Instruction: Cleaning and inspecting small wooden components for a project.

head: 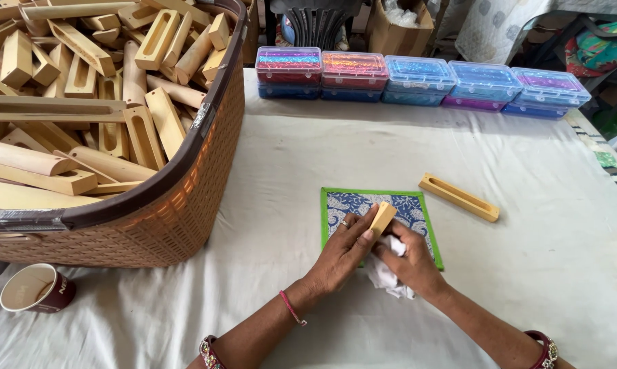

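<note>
Wooden block (382, 217) held by both hands, blue-patterned mat (418, 205) beneath.

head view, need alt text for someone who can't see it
Two hands meet over a patterned mat: the left hand holds a small wooden block, the right hand a white cloth. A basket of wooden pieces stands at left, a slotted wooden piece lies at right, and plastic boxes line the far edge.
</note>
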